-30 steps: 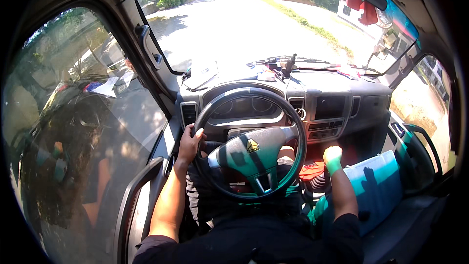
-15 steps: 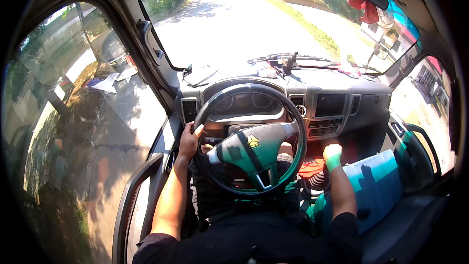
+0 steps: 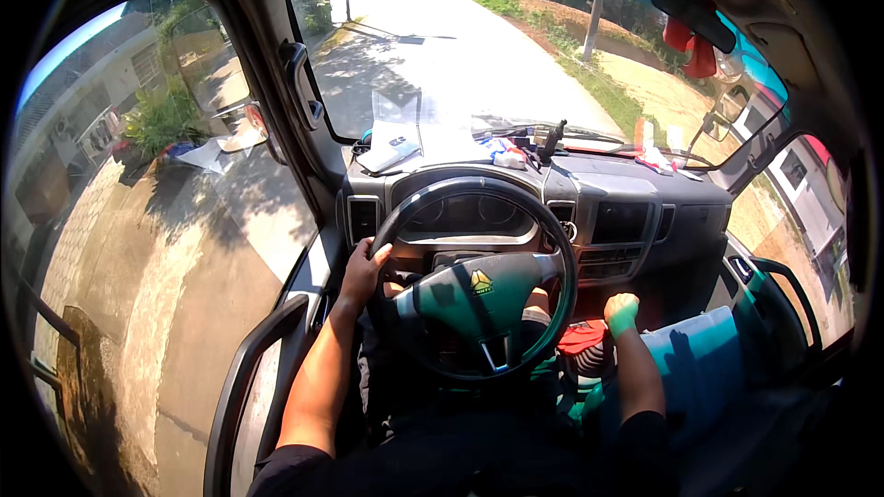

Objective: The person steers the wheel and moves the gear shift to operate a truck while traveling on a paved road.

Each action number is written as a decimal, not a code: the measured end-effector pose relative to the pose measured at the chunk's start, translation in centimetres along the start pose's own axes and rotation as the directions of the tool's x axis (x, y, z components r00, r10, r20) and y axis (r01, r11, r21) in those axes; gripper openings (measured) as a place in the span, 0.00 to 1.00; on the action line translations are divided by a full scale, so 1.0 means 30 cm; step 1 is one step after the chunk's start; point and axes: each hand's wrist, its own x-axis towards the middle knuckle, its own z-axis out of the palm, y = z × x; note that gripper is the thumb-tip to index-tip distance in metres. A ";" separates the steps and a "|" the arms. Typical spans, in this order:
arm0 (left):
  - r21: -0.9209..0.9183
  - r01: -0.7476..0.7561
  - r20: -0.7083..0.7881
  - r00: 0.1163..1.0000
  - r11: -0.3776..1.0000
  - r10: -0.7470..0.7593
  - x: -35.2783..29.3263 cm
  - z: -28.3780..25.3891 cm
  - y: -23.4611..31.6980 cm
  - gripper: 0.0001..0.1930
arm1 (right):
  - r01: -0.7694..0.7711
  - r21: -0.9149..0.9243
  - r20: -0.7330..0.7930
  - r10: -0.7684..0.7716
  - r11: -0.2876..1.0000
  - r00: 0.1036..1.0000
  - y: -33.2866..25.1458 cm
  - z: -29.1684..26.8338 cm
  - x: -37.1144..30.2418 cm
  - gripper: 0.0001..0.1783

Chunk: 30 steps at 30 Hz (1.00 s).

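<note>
- Out your side window [image 3: 157,221], a sunlit concrete yard and some shrubs lay to the far left, and the door's grab handle [image 3: 241,387] curved up beside your left elbow.
- Your left hand [image 3: 366,269] was curled around the left rim of the steering wheel [image 3: 474,290], fingers wrapped over the top of the rim, thumb toward the hub.
- The wheel sat straight ahead of your chest, tilted up toward you, its hub between your two forearms; your left hand alone was on it, so that hand was plainly the nearer one.
- Papers [image 3: 405,143] lay on the dashboard [image 3: 626,193] above the instrument cluster, well apart from both hands.
- Your right hand [image 3: 622,313] was off the wheel, low and to its right, closed into a fist over what looked like a lever knob beside a red thing [image 3: 582,336]; what it gripped was hidden.
- A pale blue seat cover [image 3: 695,373] lay just right of that forearm.
</note>
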 end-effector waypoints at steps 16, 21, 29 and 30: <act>0.236 -0.128 0.083 0.990 0.963 0.111 0.114 -0.023 -0.014 0.21 | 0.010 0.054 0.102 -0.015 0.999 0.995 -0.014 -0.016 0.004 0.09; 0.161 -0.046 0.117 0.993 0.986 0.027 0.109 -0.020 0.015 0.24 | -0.068 0.073 0.077 0.062 0.995 0.995 -0.028 -0.021 0.006 0.10; 0.473 -0.118 0.072 0.993 0.873 0.096 0.125 0.011 0.077 0.30 | -0.024 0.073 -0.080 0.030 0.997 0.996 -0.008 0.046 0.009 0.09; 0.561 -0.099 0.051 0.995 0.822 0.085 0.136 0.026 0.102 0.34 | -0.015 0.068 -0.033 0.018 0.998 0.999 -0.010 0.042 -0.001 0.09</act>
